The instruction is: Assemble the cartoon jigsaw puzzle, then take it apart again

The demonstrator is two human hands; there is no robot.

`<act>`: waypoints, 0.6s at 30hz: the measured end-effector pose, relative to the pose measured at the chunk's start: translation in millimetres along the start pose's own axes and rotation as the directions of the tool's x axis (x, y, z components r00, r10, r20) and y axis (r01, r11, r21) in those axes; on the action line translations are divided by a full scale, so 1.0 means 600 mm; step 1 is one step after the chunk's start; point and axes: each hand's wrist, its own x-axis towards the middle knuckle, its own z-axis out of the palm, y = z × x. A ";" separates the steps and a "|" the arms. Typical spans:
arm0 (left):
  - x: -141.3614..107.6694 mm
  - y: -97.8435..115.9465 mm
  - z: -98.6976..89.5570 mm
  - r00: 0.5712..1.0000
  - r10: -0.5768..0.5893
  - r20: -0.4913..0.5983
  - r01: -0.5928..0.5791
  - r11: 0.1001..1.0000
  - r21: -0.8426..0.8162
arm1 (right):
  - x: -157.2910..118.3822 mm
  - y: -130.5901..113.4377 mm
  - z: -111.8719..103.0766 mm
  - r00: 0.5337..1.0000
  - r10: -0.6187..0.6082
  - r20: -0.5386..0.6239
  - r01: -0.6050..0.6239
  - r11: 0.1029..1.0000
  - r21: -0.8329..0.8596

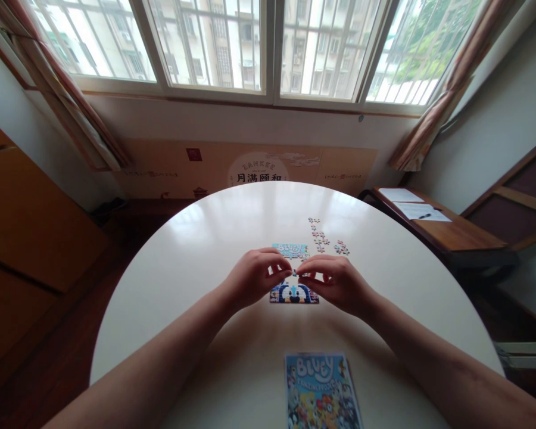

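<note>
My left hand (261, 271) and right hand (335, 280) nearly meet over the puzzle (295, 294).
A small piece (295, 272) sits between their fingertips; I can't tell which hand clamps it. The puzzle lies in from the table's (183, 250) far edge, loose pieces (320, 235) nearer that edge, a card (320, 384) on the near side.

The middle of the jigsaw puzzle (293, 294) is partly concealed by the left hand (258, 271) and right hand (337, 279); the print on the small piece (295, 273) between them is indistinct. The lower edge truncates the picture sheet (322, 390) and round table (178, 256). Writing on the papers (415, 210) is illegible.
</note>
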 end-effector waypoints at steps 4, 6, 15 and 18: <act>0.000 -0.004 -0.005 0.998 -0.043 0.037 0.038 0.992 0.120 | 0.000 0.007 0.000 1.000 -0.003 0.005 0.004 0.998 -0.058; -0.001 -0.010 -0.006 0.997 -0.069 0.029 0.061 0.975 0.212 | 0.001 0.010 0.001 1.000 -0.023 0.006 0.024 0.994 -0.108; -0.010 -0.051 0.015 0.984 -0.160 0.074 0.123 0.925 0.360 | 0.004 0.021 0.013 0.986 -0.130 0.103 0.151 0.961 -0.233; -0.008 -0.051 0.017 0.977 -0.192 0.095 0.143 0.915 0.378 | 0.003 0.027 0.016 0.984 -0.145 0.100 0.167 0.949 -0.268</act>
